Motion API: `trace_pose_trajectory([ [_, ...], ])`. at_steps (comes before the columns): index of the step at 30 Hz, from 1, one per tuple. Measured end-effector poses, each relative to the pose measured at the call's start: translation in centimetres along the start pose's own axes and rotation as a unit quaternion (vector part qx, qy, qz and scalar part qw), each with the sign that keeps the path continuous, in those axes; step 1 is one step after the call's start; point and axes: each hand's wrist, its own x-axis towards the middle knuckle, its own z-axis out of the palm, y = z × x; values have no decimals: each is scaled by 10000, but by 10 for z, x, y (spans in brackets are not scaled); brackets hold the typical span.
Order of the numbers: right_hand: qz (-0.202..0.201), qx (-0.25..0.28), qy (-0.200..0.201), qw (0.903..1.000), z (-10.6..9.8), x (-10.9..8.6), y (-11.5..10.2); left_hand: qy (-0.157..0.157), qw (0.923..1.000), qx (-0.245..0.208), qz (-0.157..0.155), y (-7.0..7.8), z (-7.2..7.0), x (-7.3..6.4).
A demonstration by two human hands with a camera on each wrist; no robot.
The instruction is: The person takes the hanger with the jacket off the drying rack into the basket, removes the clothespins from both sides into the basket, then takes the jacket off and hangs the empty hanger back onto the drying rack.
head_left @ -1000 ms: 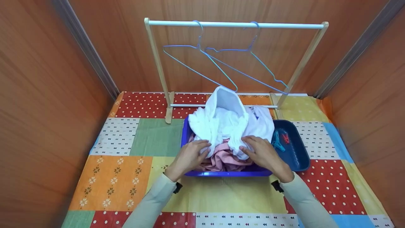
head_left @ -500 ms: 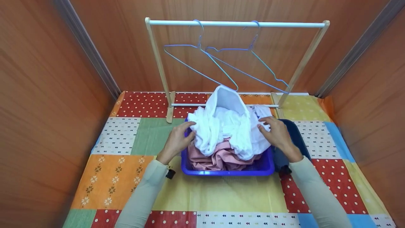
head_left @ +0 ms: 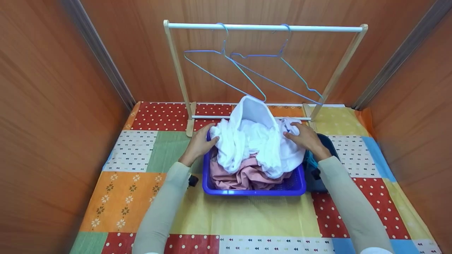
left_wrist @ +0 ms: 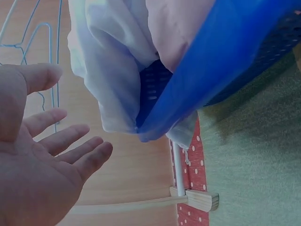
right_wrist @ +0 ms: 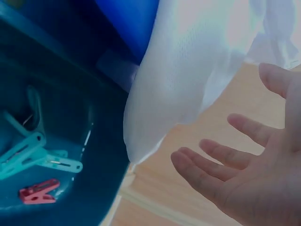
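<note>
A blue-purple basket (head_left: pixel 254 192) is heaped with clothes. On top lies a white garment (head_left: pixel 231 151) whose hood-like opening stands up at the back, with a pink cloth (head_left: pixel 243 176) below it in front. Another pale garment (head_left: pixel 292 157) droops over the basket's right side. My left hand (head_left: pixel 199 141) is beside the basket's left rim, its fingers spread in the left wrist view. At the right, my right hand (head_left: pixel 306 137) is beside the pale garment. The right wrist view shows its fingers spread and loosely bent, apart from the cloth. Neither hand holds anything.
Behind the basket stands a rack (head_left: pixel 265 27) with two wire hangers (head_left: pixel 247 76) on its bar. A dark teal tray (right_wrist: pixel 103 179) to the right contains teal clothespins (right_wrist: pixel 28 157) and a red clothespin (right_wrist: pixel 40 192). Wooden panels rise around the patchwork cloth.
Both hands left the front of the white garment, moved apart and then farther back to the basket's sides. The garment's front now hangs looser over the pink cloth.
</note>
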Motion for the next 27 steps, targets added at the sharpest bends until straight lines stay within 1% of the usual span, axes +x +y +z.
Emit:
trace_pose_trajectory([
  [4,164,41,-246,9996,1,11,-1,-82,9998,34,-197,-2,1,12],
  [9,489,22,-545,9973,2,22,-2,-344,9978,165,-547,-5,5,26],
  [12,677,-8,-742,9949,2,26,-2,-530,9965,176,-622,-4,7,33],
  [17,910,-78,-1069,9901,4,29,0,-974,9939,196,-485,-1,12,40],
  [19,963,-126,-1183,9882,5,30,1,-1135,9918,300,-505,1,12,41],
  [21,1004,-152,-1250,9869,8,31,2,-1224,9901,417,-551,2,12,42],
  [22,1007,-154,-1247,9869,9,31,3,-1234,9898,460,-543,2,12,42],
  [24,1048,-72,-1169,9876,11,32,4,-1194,9906,513,-431,2,12,42],
  [27,782,-78,-904,9928,14,34,7,-984,9933,590,-99,-1,13,42],
])
